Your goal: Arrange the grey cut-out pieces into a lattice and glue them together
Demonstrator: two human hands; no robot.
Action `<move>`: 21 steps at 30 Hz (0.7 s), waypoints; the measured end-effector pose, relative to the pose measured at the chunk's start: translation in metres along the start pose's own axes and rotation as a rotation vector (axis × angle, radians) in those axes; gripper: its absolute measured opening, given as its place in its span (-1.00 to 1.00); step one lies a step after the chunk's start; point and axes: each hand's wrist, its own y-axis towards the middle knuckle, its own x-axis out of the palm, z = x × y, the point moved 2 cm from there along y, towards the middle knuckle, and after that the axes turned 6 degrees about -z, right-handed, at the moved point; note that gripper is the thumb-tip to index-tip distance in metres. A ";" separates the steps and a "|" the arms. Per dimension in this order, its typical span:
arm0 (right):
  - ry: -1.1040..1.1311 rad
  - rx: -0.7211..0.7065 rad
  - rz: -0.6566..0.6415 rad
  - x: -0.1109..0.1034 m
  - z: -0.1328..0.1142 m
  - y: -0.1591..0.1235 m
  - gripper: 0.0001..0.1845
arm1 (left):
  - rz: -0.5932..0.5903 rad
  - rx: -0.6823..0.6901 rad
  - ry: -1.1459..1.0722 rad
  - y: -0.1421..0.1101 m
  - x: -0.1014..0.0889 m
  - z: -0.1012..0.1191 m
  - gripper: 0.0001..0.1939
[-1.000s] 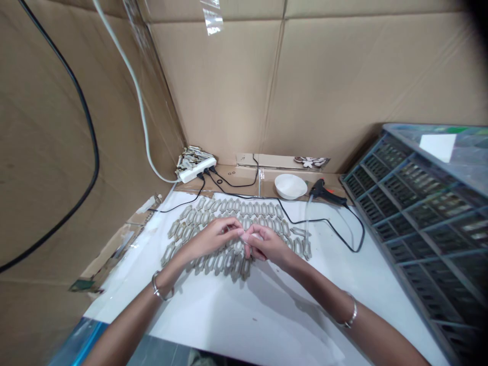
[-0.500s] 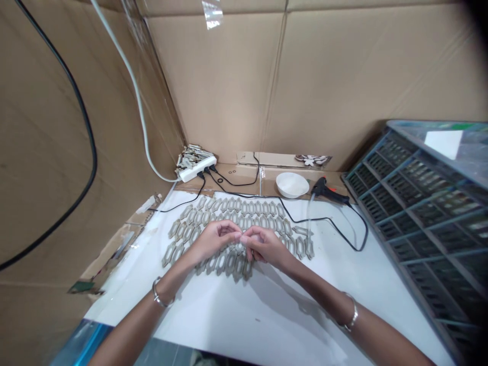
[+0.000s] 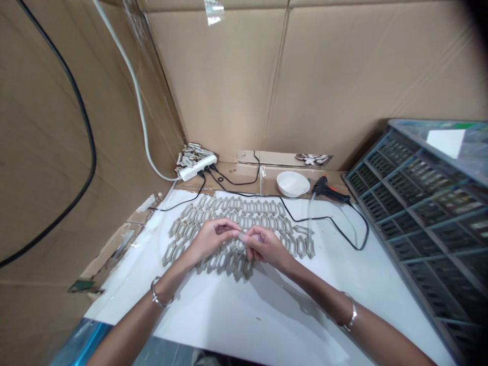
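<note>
Rows of small grey-beige, elongated frame-shaped pieces (image 3: 230, 262) with open centres lie on the white tabletop (image 3: 236, 315). Above the middle of these rows, my left hand (image 3: 215, 237) has thumb and fingers pinched together. My right hand (image 3: 263, 241) pinches right beside it, the fingertips of both hands meeting. Whatever is between the fingertips is too small and too covered to make out. Both hands hide part of the rows beneath them.
A white bowl (image 3: 293, 184) and a black glue gun (image 3: 330, 190) with its cord stand at the back right. A white power strip (image 3: 197, 168) sits back left by piled scraps (image 3: 194, 154). A grey plastic crate (image 3: 415, 203) borders the right side; cardboard walls (image 3: 221, 91) enclose the back and left.
My hands stay pinched together over the rows, with only a tiny shift of the fingertips. The view has moved very slightly; the objects on the table keep their places.
</note>
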 end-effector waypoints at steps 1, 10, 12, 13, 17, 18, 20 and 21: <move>0.004 0.001 -0.005 0.000 0.000 0.000 -0.65 | 0.014 0.004 0.049 0.000 -0.007 0.001 -0.75; 0.049 -0.011 -0.001 -0.006 -0.007 -0.002 -0.65 | 0.008 -0.115 0.611 -0.021 -0.114 -0.022 -0.67; 0.043 -0.012 0.003 -0.007 -0.007 -0.001 -0.64 | 0.010 -0.140 0.650 -0.024 -0.124 -0.030 -0.67; 0.040 -0.009 0.005 -0.007 -0.007 -0.001 -0.63 | 0.008 -0.147 0.662 -0.025 -0.126 -0.032 -0.66; 0.039 0.003 0.003 -0.007 -0.005 0.000 -0.62 | -0.028 -0.171 0.674 -0.027 -0.128 -0.038 -0.66; 0.040 0.001 0.001 -0.007 -0.004 0.001 -0.62 | -0.034 -0.168 0.671 -0.028 -0.128 -0.039 -0.66; 0.047 0.001 -0.004 -0.008 -0.004 0.001 -0.63 | -0.036 -0.152 0.662 -0.028 -0.129 -0.040 -0.66; 0.049 0.003 -0.004 -0.008 -0.004 0.001 -0.63 | -0.030 -0.145 0.662 -0.028 -0.130 -0.040 -0.66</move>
